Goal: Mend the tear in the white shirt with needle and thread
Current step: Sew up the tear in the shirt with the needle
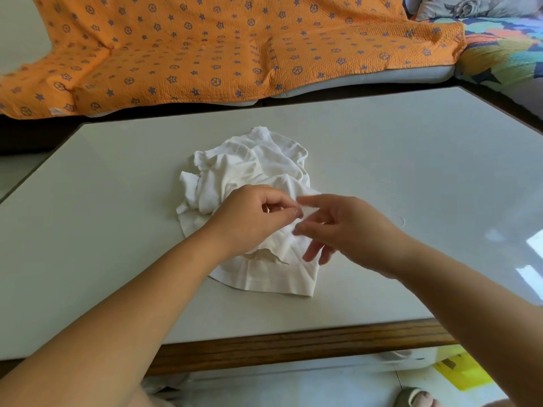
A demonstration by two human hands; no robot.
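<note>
Lying open and bare across the table (pixel 102 230) to the left and right of the crumpled white shirt (pixel 264 165), and along the far strip behind it. Blocking the middle with that heap. Crowding its near half with the left hand (pixel 252 218) and right hand (pixel 346 227), fingertips almost meeting over a fold. Keeping a bare strip free between the hem and the near wooden edge (pixel 293 342). Closing off the far side with the orange-blanketed sofa (pixel 205 54).

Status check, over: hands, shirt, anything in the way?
Left hand pinching over the white shirt, item too small to tell. Right hand open, blurred. Shirt crumpled on table. Nothing blocking.
</note>
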